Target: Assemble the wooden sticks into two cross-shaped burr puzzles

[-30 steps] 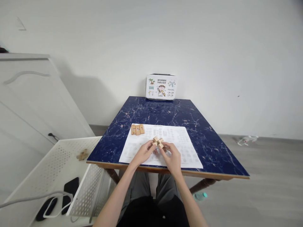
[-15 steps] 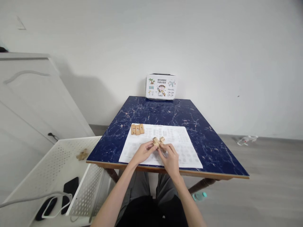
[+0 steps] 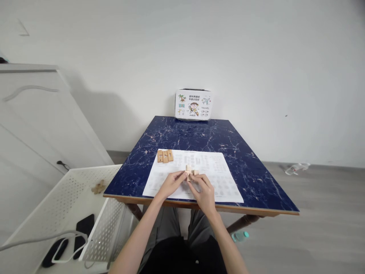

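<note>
My left hand (image 3: pixel 171 183) and my right hand (image 3: pixel 203 190) meet over a white printed sheet (image 3: pixel 228 182) near the front edge of a dark blue marbled table (image 3: pixel 199 137). Both pinch a small wooden puzzle assembly (image 3: pixel 190 171) made of crossed blocks, held just above the paper. Fingers of both hands are curled round it, left from the left side and right from below and the right. Three loose wooden pieces (image 3: pixel 165 155) lie side by side at the sheet's far left corner.
A white illustrated box (image 3: pixel 194 104) stands at the table's far edge against the wall. A white perforated cart (image 3: pixel 71 198) at the left holds a wooden piece (image 3: pixel 98 187), dark items and a cable. Plastic bottles (image 3: pixel 296 168) lie on the grey floor.
The wooden assembly has been turned and lowered slightly between my fingers. Both hands drew a little closer together and toward me.
</note>
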